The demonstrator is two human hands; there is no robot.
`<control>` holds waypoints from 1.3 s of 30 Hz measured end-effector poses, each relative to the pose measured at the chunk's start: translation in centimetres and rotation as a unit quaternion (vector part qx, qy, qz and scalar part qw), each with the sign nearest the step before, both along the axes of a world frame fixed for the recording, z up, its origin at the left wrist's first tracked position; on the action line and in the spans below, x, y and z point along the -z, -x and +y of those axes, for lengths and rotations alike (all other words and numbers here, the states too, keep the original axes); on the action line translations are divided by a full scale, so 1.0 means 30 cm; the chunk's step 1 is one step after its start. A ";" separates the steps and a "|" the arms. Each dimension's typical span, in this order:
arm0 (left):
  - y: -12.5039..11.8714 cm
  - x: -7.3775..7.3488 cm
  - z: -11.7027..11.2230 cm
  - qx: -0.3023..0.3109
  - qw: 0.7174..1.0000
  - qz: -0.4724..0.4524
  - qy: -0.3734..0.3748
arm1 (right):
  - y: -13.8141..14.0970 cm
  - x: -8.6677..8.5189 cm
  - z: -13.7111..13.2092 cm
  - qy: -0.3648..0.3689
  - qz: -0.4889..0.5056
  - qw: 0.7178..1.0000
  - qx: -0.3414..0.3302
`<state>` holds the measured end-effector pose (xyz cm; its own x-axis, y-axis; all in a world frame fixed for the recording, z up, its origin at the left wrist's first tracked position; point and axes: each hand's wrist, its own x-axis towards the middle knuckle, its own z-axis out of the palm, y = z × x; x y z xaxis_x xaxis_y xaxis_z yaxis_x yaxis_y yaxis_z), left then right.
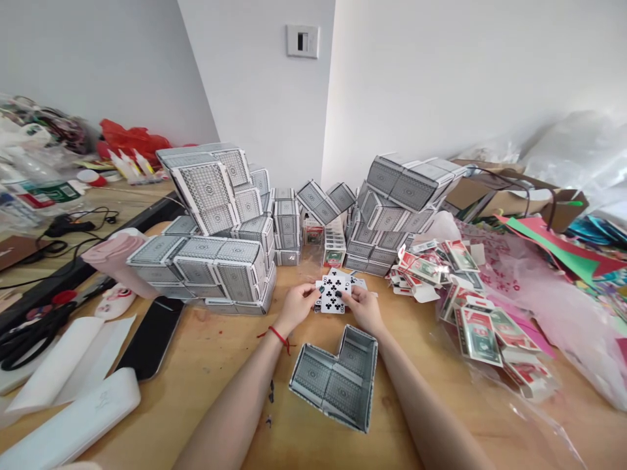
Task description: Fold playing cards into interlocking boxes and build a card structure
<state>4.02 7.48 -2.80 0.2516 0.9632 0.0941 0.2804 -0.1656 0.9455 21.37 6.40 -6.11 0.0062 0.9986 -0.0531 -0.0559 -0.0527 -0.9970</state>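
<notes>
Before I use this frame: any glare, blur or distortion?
Head view: right wall bright, nearly washed out, left wall greyer; head view: clear plastic at upper right pale and hazy; head view: wide-angle stretch toward the edges; head view: held cards sharp enough to show club pips.

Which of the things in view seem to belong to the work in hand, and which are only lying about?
Probably part of the work:
- playing cards, pinched by the left hand and right hand
- L-shaped card piece between the forearms
- stacked card blocks behind

Apparently just lying about:
- black phone
- white case
- red plastic bag
</notes>
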 end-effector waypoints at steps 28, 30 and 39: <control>0.041 0.019 0.032 0.109 0.975 -0.130 0.142 | -0.005 -0.031 -0.012 -0.003 -0.052 0.999 0.015; 0.048 0.019 0.034 0.120 0.968 -0.146 0.166 | -0.006 -0.036 -0.015 -0.003 -0.035 0.999 0.006; 0.049 0.003 0.020 0.175 0.950 -0.145 0.216 | 0.001 -0.048 -0.028 -0.037 -0.049 0.998 0.002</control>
